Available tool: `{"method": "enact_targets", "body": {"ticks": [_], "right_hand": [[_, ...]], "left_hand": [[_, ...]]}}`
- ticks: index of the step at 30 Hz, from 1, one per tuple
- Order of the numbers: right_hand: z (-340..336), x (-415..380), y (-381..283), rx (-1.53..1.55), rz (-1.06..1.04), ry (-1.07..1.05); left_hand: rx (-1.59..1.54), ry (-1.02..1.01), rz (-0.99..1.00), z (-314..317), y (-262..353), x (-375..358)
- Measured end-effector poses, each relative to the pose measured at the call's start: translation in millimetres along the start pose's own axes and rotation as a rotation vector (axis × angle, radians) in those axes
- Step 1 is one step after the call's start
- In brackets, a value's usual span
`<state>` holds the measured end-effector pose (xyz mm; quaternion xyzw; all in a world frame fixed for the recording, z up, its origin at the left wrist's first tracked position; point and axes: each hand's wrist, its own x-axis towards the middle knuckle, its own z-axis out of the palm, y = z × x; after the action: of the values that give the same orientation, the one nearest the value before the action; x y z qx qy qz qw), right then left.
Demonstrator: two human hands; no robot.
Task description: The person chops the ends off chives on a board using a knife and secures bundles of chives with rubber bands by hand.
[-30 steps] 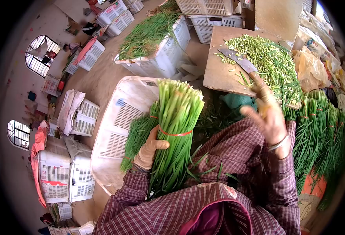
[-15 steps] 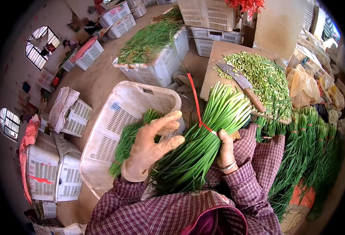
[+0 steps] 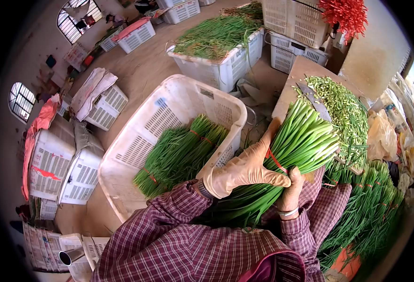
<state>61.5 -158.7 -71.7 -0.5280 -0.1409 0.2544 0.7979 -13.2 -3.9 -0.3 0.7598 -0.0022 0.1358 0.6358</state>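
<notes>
A thick bundle of green stalks (image 3: 305, 136), with a red tie around its middle, lies across my lap. My left hand (image 3: 244, 171), in a pale glove, is wrapped round the bundle from the left, its thumb near the tie. Bare and wearing a bracelet, my right hand (image 3: 291, 190) grips the same bundle from the right, its thumb by the other thumb. Behind the stalk ends, a knife blade (image 3: 316, 101) rests on a board (image 3: 284, 101) beside chopped pieces (image 3: 345, 108); the knife's handle is hidden.
Left of the bundle is a white crate (image 3: 122, 136) holding tied green bundles (image 3: 183, 150). Another filled crate (image 3: 207, 73) stands behind it. More tied bundles (image 3: 362, 211) lie at the right. Red ties (image 3: 345, 16) hang at the top right.
My left hand has moved right, from open above the crate onto the bundle. The long red strip no longer stands up from the tie. The view has shifted, showing more of the crate's contents.
</notes>
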Motion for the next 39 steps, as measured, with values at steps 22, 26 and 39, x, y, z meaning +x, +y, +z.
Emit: {"method": "enact_targets", "body": {"ticks": [22, 26, 39], "right_hand": [[53.0, 31.7, 20.8, -1.138, -0.372, -0.778], [28.3, 47.8, 5.0, -0.970, -0.640, -0.747], [56.5, 73.6, -32.4, -0.924, -0.289, -0.574]], "left_hand": [[-0.084, 0.643, 0.382, -212.7, 122.0, -46.7], [0.521, 0.854, 0.029, -257.6, 167.4, -102.0], [1.172, 0.660, -0.702, -349.2, -139.2, -174.6]]}}
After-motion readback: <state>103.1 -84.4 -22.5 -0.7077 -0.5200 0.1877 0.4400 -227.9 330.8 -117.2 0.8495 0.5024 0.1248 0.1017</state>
